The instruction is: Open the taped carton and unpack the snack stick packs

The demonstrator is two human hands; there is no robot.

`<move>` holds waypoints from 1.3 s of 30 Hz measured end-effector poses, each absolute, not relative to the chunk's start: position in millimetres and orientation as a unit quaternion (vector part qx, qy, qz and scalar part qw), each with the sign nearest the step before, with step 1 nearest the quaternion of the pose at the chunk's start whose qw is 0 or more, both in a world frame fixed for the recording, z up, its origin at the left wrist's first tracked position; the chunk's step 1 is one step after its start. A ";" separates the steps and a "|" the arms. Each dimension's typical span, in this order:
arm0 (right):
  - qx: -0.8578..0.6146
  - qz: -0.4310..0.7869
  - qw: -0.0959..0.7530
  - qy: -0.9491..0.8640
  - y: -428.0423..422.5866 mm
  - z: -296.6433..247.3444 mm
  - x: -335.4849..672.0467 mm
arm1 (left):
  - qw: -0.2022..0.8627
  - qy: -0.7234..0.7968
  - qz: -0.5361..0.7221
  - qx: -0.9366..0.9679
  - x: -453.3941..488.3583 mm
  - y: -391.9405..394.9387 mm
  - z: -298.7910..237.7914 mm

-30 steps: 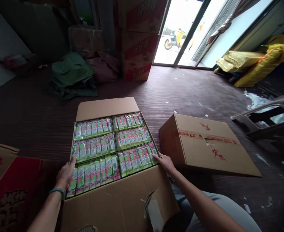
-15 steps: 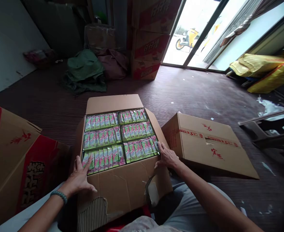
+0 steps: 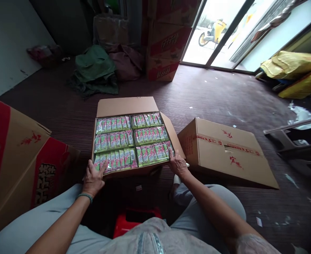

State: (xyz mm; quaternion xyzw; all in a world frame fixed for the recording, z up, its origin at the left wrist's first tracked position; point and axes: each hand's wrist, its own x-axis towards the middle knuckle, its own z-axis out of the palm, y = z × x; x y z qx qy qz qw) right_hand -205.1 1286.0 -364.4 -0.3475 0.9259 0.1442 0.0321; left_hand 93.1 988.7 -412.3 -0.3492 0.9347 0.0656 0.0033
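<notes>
Left hand [image 3: 93, 180] and right hand [image 3: 178, 164] rest fingers on the near corners of the open box [image 3: 127, 107], how firmly I cannot tell, beside the closed box [image 3: 232, 165]; uneven lifting might spill packets [image 3: 115, 140].

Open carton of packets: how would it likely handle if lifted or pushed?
The open carton is probably heavy for its size, packed with rows of wrapped packets. Its far flap, thin board, would likely bend. Its broad shape makes tipping seem unlikely.
</notes>
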 end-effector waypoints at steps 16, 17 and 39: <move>-0.561 0.112 0.076 0.817 1193.3 -338.8 -98.8 | -0.006 0.940 0.078 -0.331 99.0 988.3 -405.0; -0.566 0.114 0.076 0.813 1189.5 -338.7 -94.8 | -0.004 0.941 0.077 -0.330 99.3 987.1 -406.4; -0.477 0.076 0.072 0.873 1218.8 -360.1 -48.7 | 0.018 0.948 0.086 -0.306 112.1 982.8 -415.0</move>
